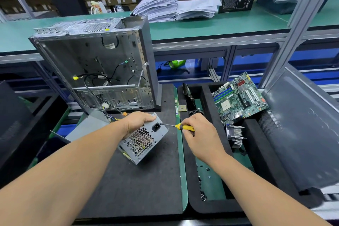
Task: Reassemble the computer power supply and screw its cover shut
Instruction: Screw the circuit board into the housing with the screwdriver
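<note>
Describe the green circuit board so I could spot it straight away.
Start at the tall open computer case and look right to the black foam tray. The motherboard leans tilted in its far compartment. It alone is large and green, with blue slots; the heatsink below is bare metal fins.

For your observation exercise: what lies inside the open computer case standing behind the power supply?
Inside the computer case, loose black cables and a yellow connector show against bare metal walls. Its lower bays are partly hidden behind perforated brackets.

Motherboard (pixel 240 97) right of computer case (pixel 95 64).
</note>
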